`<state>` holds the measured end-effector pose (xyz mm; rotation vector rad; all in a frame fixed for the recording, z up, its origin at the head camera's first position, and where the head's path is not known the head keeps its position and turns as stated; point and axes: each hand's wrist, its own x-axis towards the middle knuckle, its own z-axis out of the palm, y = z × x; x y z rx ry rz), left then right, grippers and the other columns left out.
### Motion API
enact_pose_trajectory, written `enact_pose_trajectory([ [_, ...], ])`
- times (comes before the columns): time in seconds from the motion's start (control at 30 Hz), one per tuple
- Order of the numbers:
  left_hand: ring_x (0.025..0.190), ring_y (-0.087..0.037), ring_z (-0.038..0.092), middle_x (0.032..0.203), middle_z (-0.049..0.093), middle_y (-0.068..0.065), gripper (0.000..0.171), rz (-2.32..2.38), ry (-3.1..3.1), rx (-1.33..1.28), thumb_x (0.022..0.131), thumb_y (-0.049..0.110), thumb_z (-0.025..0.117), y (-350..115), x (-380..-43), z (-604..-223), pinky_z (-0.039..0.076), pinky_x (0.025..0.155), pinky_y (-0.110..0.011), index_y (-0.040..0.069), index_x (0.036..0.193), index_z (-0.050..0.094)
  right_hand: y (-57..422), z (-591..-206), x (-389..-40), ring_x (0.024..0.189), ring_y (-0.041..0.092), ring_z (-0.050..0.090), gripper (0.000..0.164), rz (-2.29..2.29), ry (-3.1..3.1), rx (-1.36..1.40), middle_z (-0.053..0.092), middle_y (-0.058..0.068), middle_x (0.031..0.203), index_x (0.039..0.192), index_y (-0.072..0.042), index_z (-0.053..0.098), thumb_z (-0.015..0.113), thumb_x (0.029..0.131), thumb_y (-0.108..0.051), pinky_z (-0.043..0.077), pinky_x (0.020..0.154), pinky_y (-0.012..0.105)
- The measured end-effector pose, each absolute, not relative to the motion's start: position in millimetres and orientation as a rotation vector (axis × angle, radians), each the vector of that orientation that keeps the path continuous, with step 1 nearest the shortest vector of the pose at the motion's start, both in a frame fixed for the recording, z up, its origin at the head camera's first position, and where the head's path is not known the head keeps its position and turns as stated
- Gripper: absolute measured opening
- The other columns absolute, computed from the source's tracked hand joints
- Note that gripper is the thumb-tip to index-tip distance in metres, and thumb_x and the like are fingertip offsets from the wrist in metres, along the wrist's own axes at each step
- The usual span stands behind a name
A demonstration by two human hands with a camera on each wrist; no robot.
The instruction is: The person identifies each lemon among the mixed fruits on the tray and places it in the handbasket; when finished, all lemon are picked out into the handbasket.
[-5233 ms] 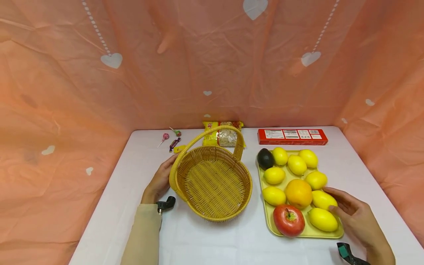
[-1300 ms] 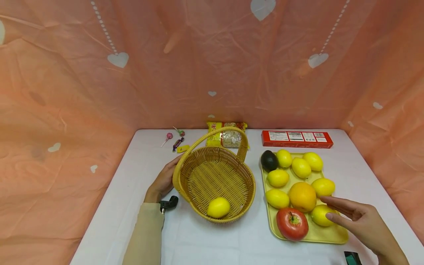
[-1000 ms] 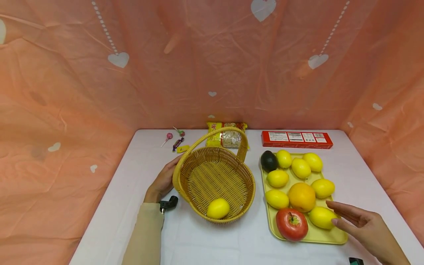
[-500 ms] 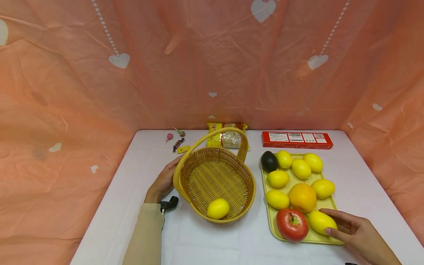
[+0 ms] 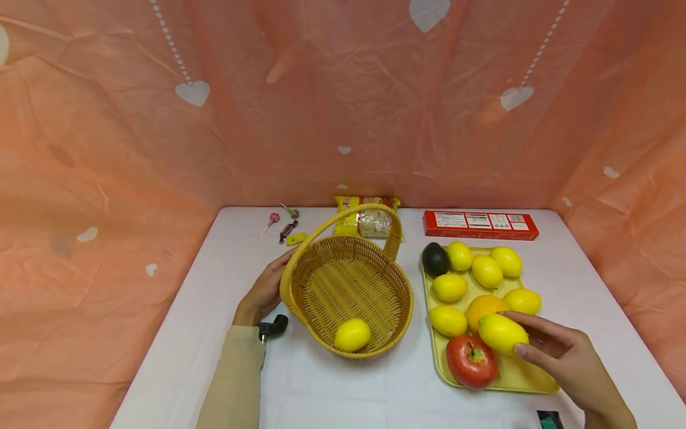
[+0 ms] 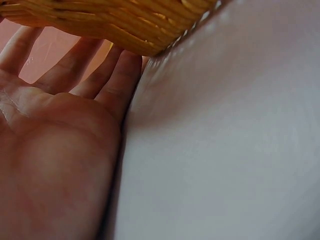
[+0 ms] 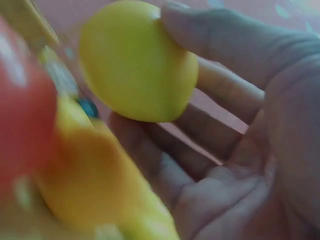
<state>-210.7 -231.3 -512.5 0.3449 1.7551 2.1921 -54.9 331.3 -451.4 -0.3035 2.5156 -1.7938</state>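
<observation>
- Since half a second ago, I see that the held lemon (image 5: 502, 333) has left the near right part of the tray (image 5: 527, 380) and now hangs above it.
- I take that as this pick made: one lemon (image 5: 352, 335) sits inside the basket (image 5: 348, 286) at its near side, and the held one is not yet there.
- The right hand (image 5: 570, 360) has its grip closed only to the lemon's width, thumb and fingers pinching it.
- The left hand (image 5: 264, 291) lays fairly straight fingers against the basket's left side; its fingertips are hidden from me.
- Below me spreads a white-covered counter (image 5: 321, 396), with two lollipops (image 5: 274, 218) far left, a snack bag (image 5: 370, 225) behind the basket and a red box (image 5: 480, 225) far right.
- Orange cloth (image 5: 300, 131) with white hearts walls the far, left and right sides.
</observation>
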Motion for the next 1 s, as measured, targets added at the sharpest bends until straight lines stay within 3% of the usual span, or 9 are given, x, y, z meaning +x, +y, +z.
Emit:
enact_pose_trajectory([
  [0.2,0.141,-0.01,0.056,0.176,0.038,-0.005,0.052,2.195,1.725,0.371,0.121,0.015,0.037,-229.5,-211.9,-513.7,0.055,0.113,-0.025,0.013,0.173,0.035,281.9,-446.8,-75.3,0.117,0.013,0.077,0.048,-1.956,2.274,-0.586,0.074,-0.003,0.142,0.147,0.012,0.06,0.066,0.099,0.017,0.063,0.098,0.026],
  [0.3,0.143,-0.01,0.055,0.177,0.038,-0.002,0.052,2.19,1.724,0.368,0.121,0.016,0.037,-229.4,-212.4,-514.8,0.054,0.114,-0.025,0.014,0.173,0.035,261.2,-442.0,-83.3,0.115,0.015,0.077,0.047,-1.911,2.247,-0.633,0.075,-0.002,0.141,0.146,0.005,0.064,0.068,0.1,0.013,0.064,0.098,0.028],
  [0.5,0.141,-0.01,0.056,0.174,0.043,-0.002,0.051,2.194,1.736,0.374,0.121,0.018,0.037,-231.9,-212.8,-513.5,0.054,0.114,-0.025,0.014,0.172,0.036,220.9,-431.4,-101.6,0.125,0.013,0.072,0.046,-1.725,2.249,-0.83,0.075,0.004,0.141,0.144,-0.007,0.071,0.077,0.099,0.002,0.06,0.105,0.025],
  [0.8,0.146,-0.009,0.053,0.175,0.041,-0.001,0.051,2.196,1.735,0.35,0.121,0.018,0.037,-232.3,-213.0,-513.1,0.052,0.116,-0.024,0.013,0.172,0.037,174.1,-425.6,-121.4,0.124,0.012,0.07,0.04,-1.413,2.327,-0.96,0.076,-0.006,0.138,0.14,-0.021,0.076,0.082,0.101,-0.022,0.059,0.106,0.025],
  [1.0,0.145,-0.008,0.053,0.173,0.042,0.0,0.052,2.189,1.759,0.314,0.121,0.016,0.039,-231.2,-212.8,-512.7,0.052,0.115,-0.023,0.011,0.172,0.035,142.5,-427.7,-127.4,0.118,0.01,0.07,0.042,-1.227,2.345,-1.002,0.077,-0.009,0.133,0.137,-0.023,0.078,0.085,0.096,-0.024,0.06,0.103,0.029],
])
